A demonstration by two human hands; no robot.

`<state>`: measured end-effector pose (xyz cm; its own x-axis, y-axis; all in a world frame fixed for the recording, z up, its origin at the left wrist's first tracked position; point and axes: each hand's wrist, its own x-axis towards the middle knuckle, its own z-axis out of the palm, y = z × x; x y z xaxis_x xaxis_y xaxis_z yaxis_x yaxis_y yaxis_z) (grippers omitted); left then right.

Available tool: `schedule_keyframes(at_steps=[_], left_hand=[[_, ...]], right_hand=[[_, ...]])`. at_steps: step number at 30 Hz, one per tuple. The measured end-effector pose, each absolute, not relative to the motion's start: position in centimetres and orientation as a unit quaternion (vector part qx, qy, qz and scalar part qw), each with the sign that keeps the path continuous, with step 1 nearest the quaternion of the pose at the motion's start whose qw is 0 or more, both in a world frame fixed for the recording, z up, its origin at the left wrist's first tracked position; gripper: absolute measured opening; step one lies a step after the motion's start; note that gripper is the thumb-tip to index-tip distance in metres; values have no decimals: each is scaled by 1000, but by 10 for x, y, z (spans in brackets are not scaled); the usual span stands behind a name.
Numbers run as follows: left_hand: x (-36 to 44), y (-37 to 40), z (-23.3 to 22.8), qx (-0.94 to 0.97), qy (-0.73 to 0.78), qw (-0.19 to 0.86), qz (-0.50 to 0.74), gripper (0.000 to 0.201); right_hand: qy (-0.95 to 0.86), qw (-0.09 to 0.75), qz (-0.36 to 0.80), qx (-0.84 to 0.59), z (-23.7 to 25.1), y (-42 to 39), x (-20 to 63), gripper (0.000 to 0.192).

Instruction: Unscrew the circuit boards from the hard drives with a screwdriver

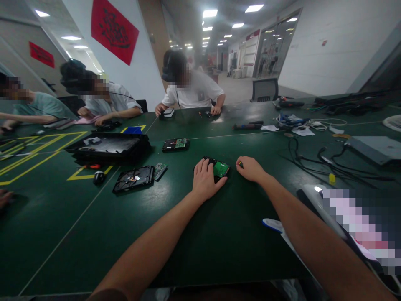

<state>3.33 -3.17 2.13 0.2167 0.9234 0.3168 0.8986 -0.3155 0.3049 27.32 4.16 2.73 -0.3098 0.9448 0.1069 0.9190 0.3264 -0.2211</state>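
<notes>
On a dark green counter [194, 234], two bare forearms reach forward from the lower edge. The left hand [205, 179] lies flat, fingers spread and clasping nothing, pressing down on a hard drive [219, 169] that rests board-up near the counter's middle, its green circuit board showing. The right hand [250, 168], just beside the drive's right edge, is curled into a loose grip on a small tool [240, 164] with only a dark tip peeping out; what kind of tool cannot be told. No writing on the drive can be read.

Left of the hands lies a second drive [134, 179], cover-side up, with a loose green board [160, 170] touching its right end, and a small black knob [99, 177] near yellow floor-style tape lines [37, 154]. Farther back, a black tray [108, 146] holds a few small pale bits, and a third drive [175, 144] sits board-up. To the right, black cables [316, 159] sprawl.

Across the counter three seated people work, hands on their own parts. On the wall hangs a red banner [114, 30] with dark characters, too blurred to read.
</notes>
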Motion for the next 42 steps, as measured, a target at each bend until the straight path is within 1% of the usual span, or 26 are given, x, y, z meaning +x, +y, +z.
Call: schedule_keyframes(at_steps=[4, 8, 14, 19, 26, 36, 39, 42], left_hand=[[31, -24, 13, 790, 570, 61, 215, 87], [31, -17, 10, 797, 567, 63, 199, 94], [30, -18, 14, 799, 569, 45, 191, 90], [26, -18, 13, 808, 555, 54, 192, 87], [4, -19, 14, 851, 477, 80, 204, 81], [-6, -20, 22, 913, 331, 134, 197, 83], [-3, -24, 23, 917, 324, 132, 190, 85], [2, -32, 22, 910, 353, 113, 187, 87]], right_hand=[[-812, 104, 54, -572, 28, 40, 273, 18], [-820, 104, 52, -560, 27, 40, 275, 18], [-819, 106, 46, -562, 25, 40, 274, 19], [-814, 106, 46, -569, 26, 39, 272, 19], [-811, 107, 52, -573, 27, 37, 270, 18], [-816, 108, 47, -565, 26, 37, 271, 16], [-820, 107, 46, -560, 27, 36, 270, 16], [-824, 105, 45, -555, 29, 35, 270, 15]])
